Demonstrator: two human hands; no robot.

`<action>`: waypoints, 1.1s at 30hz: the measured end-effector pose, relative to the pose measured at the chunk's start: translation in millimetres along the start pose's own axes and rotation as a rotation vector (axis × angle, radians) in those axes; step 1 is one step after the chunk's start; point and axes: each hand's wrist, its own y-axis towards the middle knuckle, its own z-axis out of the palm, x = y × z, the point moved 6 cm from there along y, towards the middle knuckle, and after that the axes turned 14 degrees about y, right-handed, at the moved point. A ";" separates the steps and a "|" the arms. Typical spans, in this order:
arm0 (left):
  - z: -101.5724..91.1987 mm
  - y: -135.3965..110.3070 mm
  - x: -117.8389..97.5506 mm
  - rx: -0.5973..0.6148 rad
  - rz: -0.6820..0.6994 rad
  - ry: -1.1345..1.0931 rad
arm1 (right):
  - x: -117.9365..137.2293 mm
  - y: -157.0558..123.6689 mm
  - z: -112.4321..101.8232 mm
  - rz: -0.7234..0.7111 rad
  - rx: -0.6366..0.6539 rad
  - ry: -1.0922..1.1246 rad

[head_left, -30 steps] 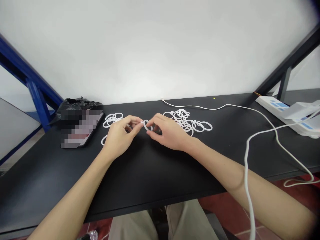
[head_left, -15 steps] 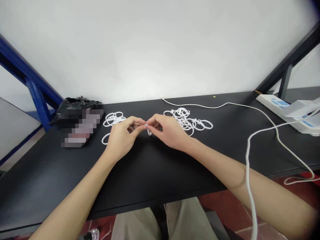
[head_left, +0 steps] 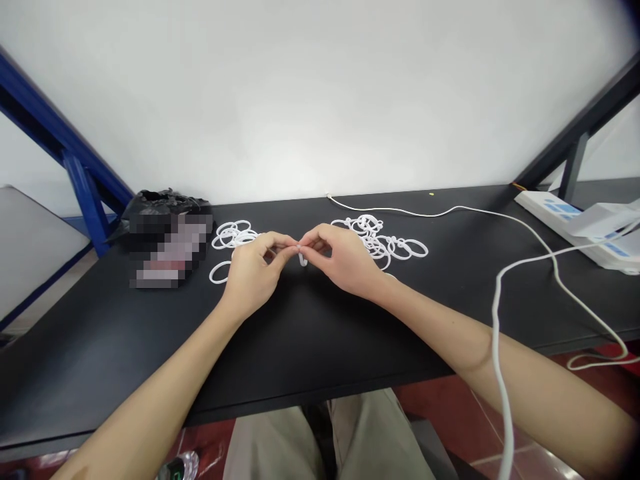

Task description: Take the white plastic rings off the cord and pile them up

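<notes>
Head cam grip: left hand [head_left: 255, 275] and right hand [head_left: 345, 261] both pinching the ring [head_left: 303, 259], fingertips basically meeting
Ring spot: dangling between them, over the desk [head_left: 320, 353]
Elbow room: decent strip to the front edge; left pile [head_left: 231, 237], right pile [head_left: 371, 241] crowd behind
Labels: blue bits on white box [head_left: 543, 206], too tiny to read

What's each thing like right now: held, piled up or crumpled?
Left hand: pinching
Right hand: pinching
White ring: held between both hands' fingertips
Rings on the left: lying loosely, some overlapping
Rings on the right: overlapping
Black bag: crumpled
Thin cord: bent
</notes>
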 end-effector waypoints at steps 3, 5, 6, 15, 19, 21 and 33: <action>2.3 -0.6 -0.4 0.002 -0.007 -0.044 | 1.4 0.3 -1.2 0.009 -0.019 0.010; 3.2 0.0 -2.3 0.015 -0.003 -0.068 | 2.3 0.6 -2.2 0.016 -0.038 0.042; 3.3 0.5 -3.4 0.021 0.000 -0.078 | 2.2 0.8 -2.6 0.025 -0.047 0.064; 2.7 4.8 -1.5 0.085 0.017 -0.102 | 5.7 2.4 -2.7 -0.018 0.037 -0.083; -19.7 7.5 4.5 -0.159 0.015 0.153 | 5.0 5.7 -24.4 -0.032 -0.062 -0.623; -31.1 7.7 8.1 -0.304 0.043 0.318 | -5.9 6.2 -41.5 0.095 -0.128 -0.865; -11.5 9.1 31.4 -0.105 0.069 0.655 | -32.8 8.9 -51.8 0.186 -0.058 -1.004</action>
